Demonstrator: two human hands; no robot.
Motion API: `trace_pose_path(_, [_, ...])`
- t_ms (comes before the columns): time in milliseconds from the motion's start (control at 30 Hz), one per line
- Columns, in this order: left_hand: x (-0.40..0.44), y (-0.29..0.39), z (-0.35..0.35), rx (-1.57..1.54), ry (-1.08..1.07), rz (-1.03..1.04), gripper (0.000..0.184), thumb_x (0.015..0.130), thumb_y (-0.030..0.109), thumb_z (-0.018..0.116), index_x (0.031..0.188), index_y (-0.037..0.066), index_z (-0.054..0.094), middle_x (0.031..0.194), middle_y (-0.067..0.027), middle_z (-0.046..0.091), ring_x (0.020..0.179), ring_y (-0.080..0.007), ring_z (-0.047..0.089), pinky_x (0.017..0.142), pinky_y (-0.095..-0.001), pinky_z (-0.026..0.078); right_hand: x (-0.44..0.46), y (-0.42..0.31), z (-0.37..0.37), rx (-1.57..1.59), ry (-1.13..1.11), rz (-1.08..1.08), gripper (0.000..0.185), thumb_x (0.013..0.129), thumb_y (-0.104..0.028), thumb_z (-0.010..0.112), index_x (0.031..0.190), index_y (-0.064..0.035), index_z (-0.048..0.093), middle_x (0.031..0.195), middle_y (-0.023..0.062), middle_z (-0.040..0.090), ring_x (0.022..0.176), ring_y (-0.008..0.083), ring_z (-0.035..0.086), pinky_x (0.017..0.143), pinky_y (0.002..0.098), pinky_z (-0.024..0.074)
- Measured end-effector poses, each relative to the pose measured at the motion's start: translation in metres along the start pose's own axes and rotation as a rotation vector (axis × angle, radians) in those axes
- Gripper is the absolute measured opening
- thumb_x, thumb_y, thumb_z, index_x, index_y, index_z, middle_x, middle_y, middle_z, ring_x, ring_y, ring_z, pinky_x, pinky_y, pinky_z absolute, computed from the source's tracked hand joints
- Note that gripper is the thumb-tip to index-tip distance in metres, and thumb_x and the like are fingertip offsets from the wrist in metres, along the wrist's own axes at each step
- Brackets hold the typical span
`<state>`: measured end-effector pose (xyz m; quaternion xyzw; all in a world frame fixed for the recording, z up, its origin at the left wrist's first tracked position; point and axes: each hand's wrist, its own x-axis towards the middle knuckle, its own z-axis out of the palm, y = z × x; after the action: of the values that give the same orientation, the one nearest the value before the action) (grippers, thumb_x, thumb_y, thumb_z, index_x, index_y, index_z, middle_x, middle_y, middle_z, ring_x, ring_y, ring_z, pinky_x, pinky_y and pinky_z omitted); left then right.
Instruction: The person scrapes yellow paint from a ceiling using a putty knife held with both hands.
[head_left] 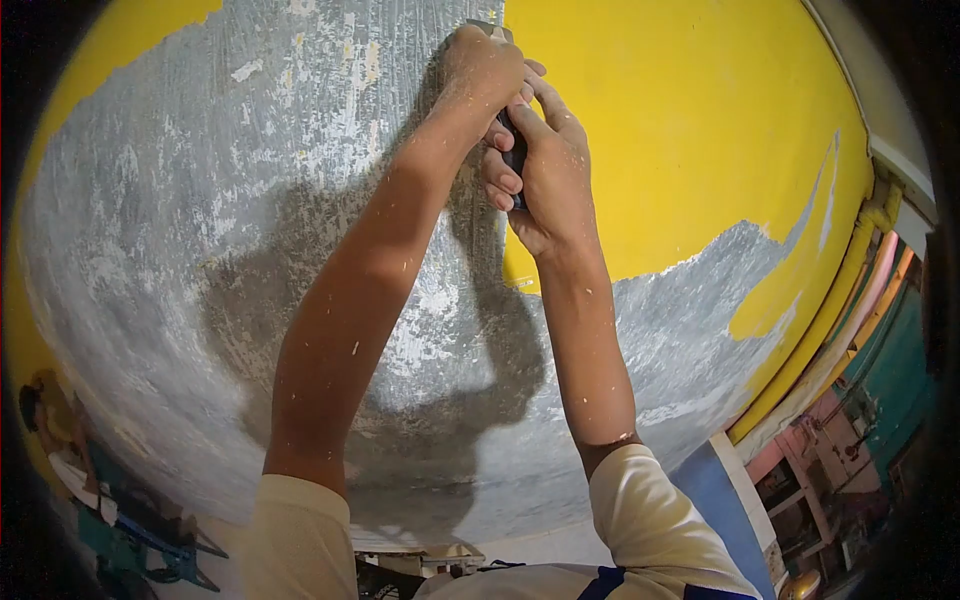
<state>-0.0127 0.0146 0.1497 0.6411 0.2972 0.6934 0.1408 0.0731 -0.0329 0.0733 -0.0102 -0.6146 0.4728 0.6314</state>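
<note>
Head view, tool: the dark hand tool with a black handle (515, 165) is near the top of your view, held up against the broad surface in front of you, about where grey meets yellow.
Left hand: your left hand (485, 70) is bunched in a fist over the tool's upper end; its fingertips are mostly hidden.
Right hand: your right hand (552, 150) wraps the black handle just below, thumb up along it, fingers curled round from the other side; the two hands touch or nearly touch, you cannot tell which.
Yellow paint: the smooth bright yellow paint layer (690, 130) lies to the right of your hands, with a ragged lower edge.
Grey area: the mottled grey, streaked bare area (180, 230) spreads left of and below your hands, marked with pale patches.
Shadow: the dark shadow (430, 440) falls on the grey between and beside your forearms.
Arms: pale flecks dot both forearms, below which your cream short sleeves (650, 500) show.
Right edge: a yellow pipe-like strip (815, 345) runs beside the surface.
</note>
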Motion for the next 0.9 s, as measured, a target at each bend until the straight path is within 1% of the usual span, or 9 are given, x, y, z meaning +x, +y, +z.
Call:
trace_pose_path(200, [0.037, 0.001, -0.005, 0.02, -0.076, 0.041, 0.041, 0.104, 0.021, 0.041, 0.098, -0.008, 0.069, 0.094, -0.0183, 0.075, 0.059, -0.0151, 0.063, 0.053, -0.0314, 0.052, 0.019, -0.011, 0.004, -0.001, -0.009, -0.032, 0.035, 0.105, -0.015, 0.045, 0.138, -0.0043, 0.043, 0.069, 0.0007, 0.048, 0.043, 0.0074, 0.044, 0.036, 0.024, 0.0358])
trace_pose_path(267, [0.04, 0.007, 0.0, 0.123, 0.036, -0.024, 0.031, 0.1, 0.023, 0.056, 0.11, -0.004, 0.066, 0.098, -0.0244, 0.073, 0.086, -0.0262, 0.069, 0.075, -0.0374, 0.055, 0.024, -0.014, 0.001, 0.01, -0.031, -0.035, 0.031, 0.105, -0.015, 0.045, 0.134, -0.0044, 0.045, 0.069, 0.0005, 0.048, 0.044, 0.0072, 0.043, 0.036, 0.0237, 0.0358])
trace_pose_path(300, [0.038, 0.013, 0.001, 0.174, 0.09, -0.056, 0.032, 0.097, 0.025, 0.063, 0.116, -0.001, 0.065, 0.099, -0.0275, 0.072, 0.1, -0.0318, 0.072, 0.086, -0.0403, 0.057, 0.026, -0.015, 0.0, 0.013, -0.04, -0.037, 0.029, 0.105, -0.014, 0.046, 0.132, -0.0045, 0.045, 0.069, 0.0004, 0.048, 0.044, 0.0072, 0.043, 0.037, 0.0236, 0.0358])
trace_pose_path(400, [0.066, -0.001, 0.004, 0.225, 0.017, 0.077, 0.034, 0.1, 0.02, 0.058, 0.118, -0.009, 0.061, 0.096, -0.0285, 0.072, 0.096, -0.0336, 0.073, 0.082, -0.0432, 0.057, 0.033, -0.019, 0.0, 0.026, -0.054, -0.033, 0.025, 0.105, -0.014, 0.046, 0.129, -0.0053, 0.047, 0.069, 0.0002, 0.048, 0.045, 0.0072, 0.043, 0.038, 0.0237, 0.0356])
trace_pose_path(500, [0.093, -0.002, -0.001, 1.658, -0.249, 0.676, 0.032, 0.1, 0.016, 0.055, 0.113, -0.012, 0.064, 0.099, -0.0231, 0.073, 0.09, -0.0322, 0.073, 0.075, -0.04, 0.058, 0.033, -0.023, 0.009, 0.002, -0.006, -0.058, 0.017, 0.105, -0.014, 0.048, 0.119, -0.0053, 0.053, 0.07, -0.0019, 0.046, 0.044, 0.0036, 0.04, 0.037, 0.0192, 0.0335])
trace_pose_path(600, [0.092, -0.003, 0.007, 0.214, 0.103, 0.029, 0.029, 0.095, 0.025, 0.063, 0.106, 0.0, 0.074, 0.102, -0.0125, 0.076, 0.097, -0.0281, 0.073, 0.079, -0.0379, 0.055, 0.043, -0.025, 0.01, -0.018, -0.034, -0.092, 0.017, 0.106, -0.015, 0.048, 0.119, -0.0058, 0.054, 0.071, -0.0018, 0.046, 0.045, 0.0036, 0.04, 0.038, 0.0191, 0.0335])
trace_pose_path(700, [0.153, -0.031, 0.003, 1.634, 0.035, 0.854, 0.025, 0.095, 0.024, 0.063, 0.1, 0.003, 0.076, 0.101, -0.0119, 0.076, 0.097, -0.0268, 0.072, 0.077, -0.0358, 0.055, 0.055, -0.032, 0.004, -0.005, -0.085, -0.064, 0.024, 0.105, -0.012, 0.044, 0.127, -0.0065, 0.047, 0.069, -0.0001, 0.048, 0.046, 0.0073, 0.043, 0.039, 0.0244, 0.0353])
trace_pose_path(800, [0.141, -0.012, 0.0, 1.759, 0.009, 0.882, 0.027, 0.1, 0.018, 0.056, 0.105, -0.003, 0.071, 0.094, -0.02, 0.074, 0.087, -0.0303, 0.073, 0.069, -0.0377, 0.057, 0.063, -0.031, 0.001, 0.023, -0.103, -0.062, 0.02, 0.104, -0.012, 0.045, 0.124, -0.0069, 0.048, 0.069, 0.0004, 0.048, 0.046, 0.0073, 0.043, 0.039, 0.0243, 0.0353])
trace_pose_path(900, [0.099, 0.03, 0.004, 0.205, 0.047, 0.02, 0.031, 0.102, 0.016, 0.048, 0.105, -0.008, 0.068, 0.091, -0.0239, 0.073, 0.078, -0.0315, 0.073, 0.061, -0.0389, 0.057, 0.071, -0.035, 0.004, 0.011, -0.086, -0.081, 0.02, 0.104, -0.012, 0.045, 0.123, -0.0065, 0.047, 0.07, 0.0008, 0.049, 0.046, 0.0077, 0.043, 0.039, 0.0243, 0.0356])
